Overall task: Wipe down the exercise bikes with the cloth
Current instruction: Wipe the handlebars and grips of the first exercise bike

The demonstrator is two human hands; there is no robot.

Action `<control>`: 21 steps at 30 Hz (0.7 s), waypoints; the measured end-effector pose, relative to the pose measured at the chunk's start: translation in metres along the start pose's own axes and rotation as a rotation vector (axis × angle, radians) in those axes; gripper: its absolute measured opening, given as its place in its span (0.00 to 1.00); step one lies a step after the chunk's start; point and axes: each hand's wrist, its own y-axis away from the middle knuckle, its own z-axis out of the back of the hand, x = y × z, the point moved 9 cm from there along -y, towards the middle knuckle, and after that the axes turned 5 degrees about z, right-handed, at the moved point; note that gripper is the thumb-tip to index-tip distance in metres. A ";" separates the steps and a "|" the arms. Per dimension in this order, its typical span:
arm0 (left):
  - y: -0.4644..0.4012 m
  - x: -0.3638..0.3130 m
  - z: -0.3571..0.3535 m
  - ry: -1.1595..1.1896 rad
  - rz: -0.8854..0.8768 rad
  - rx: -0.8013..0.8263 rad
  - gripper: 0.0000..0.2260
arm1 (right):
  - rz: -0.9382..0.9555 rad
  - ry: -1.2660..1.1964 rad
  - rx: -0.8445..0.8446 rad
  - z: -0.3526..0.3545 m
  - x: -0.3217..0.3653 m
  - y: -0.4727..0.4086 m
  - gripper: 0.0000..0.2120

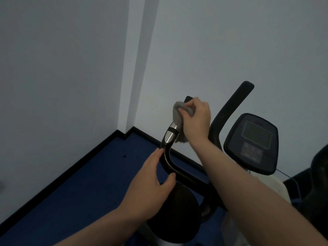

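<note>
A black exercise bike stands in a room corner, its console [253, 144] at the right. My right hand [196, 119] grips a grey cloth [178, 118] wrapped round the upper part of the left handlebar [168, 139], just above its silver sensor band. My left hand [152, 181] rests lower on the same bar at its bend, fingers straight along it and thumb out to the right. The right handlebar [230, 107] rises free behind my right forearm. The bar's top end pokes out above the cloth.
White walls meet in a corner close behind the bike, with a black skirting [71, 167] along a blue floor [85, 189]. The bike's round black housing [175, 213] sits below my left hand. A dark object [319, 174] fills the right edge.
</note>
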 end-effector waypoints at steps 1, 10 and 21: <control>0.001 0.000 0.000 -0.004 -0.003 0.001 0.31 | 0.036 0.035 -0.015 0.003 0.005 -0.010 0.05; 0.001 0.001 0.002 0.006 0.007 0.005 0.34 | 0.455 0.434 0.057 -0.004 0.041 -0.008 0.05; 0.001 0.003 0.001 -0.019 0.003 0.018 0.33 | 0.605 1.051 0.394 -0.054 0.046 -0.019 0.09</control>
